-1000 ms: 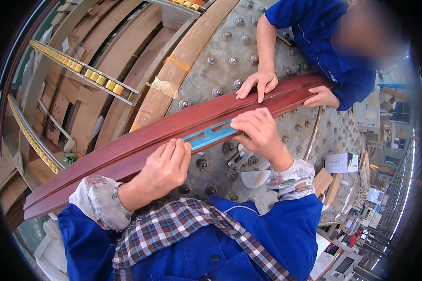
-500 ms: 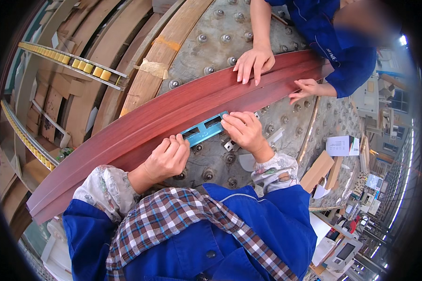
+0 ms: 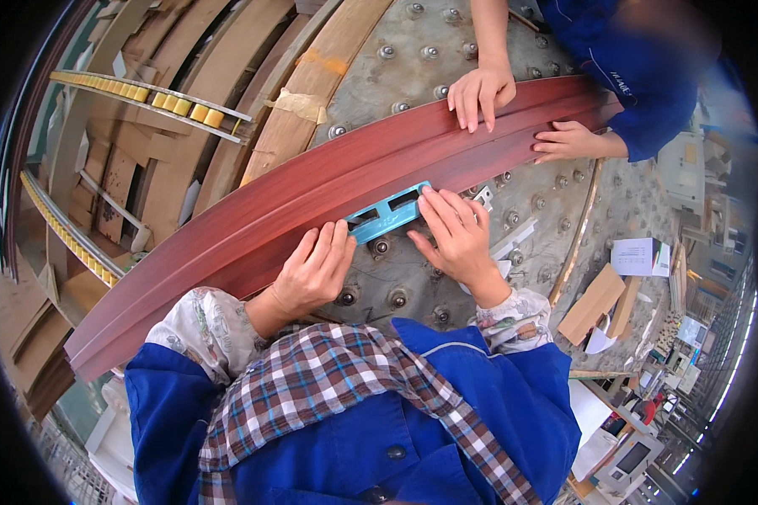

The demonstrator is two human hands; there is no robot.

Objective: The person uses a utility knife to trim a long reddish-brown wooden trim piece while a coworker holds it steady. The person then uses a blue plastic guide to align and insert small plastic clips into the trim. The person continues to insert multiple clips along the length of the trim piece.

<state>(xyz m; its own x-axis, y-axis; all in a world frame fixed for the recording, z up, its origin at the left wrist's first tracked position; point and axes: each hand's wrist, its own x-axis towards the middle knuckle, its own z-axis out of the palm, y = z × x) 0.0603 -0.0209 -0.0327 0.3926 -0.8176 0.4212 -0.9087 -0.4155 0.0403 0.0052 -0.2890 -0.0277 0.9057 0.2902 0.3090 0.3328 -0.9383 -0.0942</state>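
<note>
A long, curved reddish-brown board (image 3: pixel 312 192) with a grooved surface slants across the table. At its near edge lies a light-blue template (image 3: pixel 386 224) with two rectangular slots. My left hand (image 3: pixel 314 268) is closed at the template's left end, fingers pressed together, its thumb hidden. On the right end rest the straightened fingers of my right hand (image 3: pixel 459 236); its thumb stands apart below, off the template. A small metal plate (image 3: pixel 483 198) shows just beyond my right hand.
Across the board, a co-worker's hands (image 3: pixel 483 91) lie on its far right part. Ball rollers (image 3: pixel 398 298) stud the grey metal table. Stacked timber (image 3: pixel 189 88) and roller rails (image 3: pixel 177 104) stand left. A white box (image 3: pixel 640 257) and cardboard piece (image 3: pixel 592 303) sit right.
My right hand has loosened from a pinch: its fingers are straighter and its thumb is away from the template. One co-worker's hand now lies flatter on the board. The whole view has shifted.
</note>
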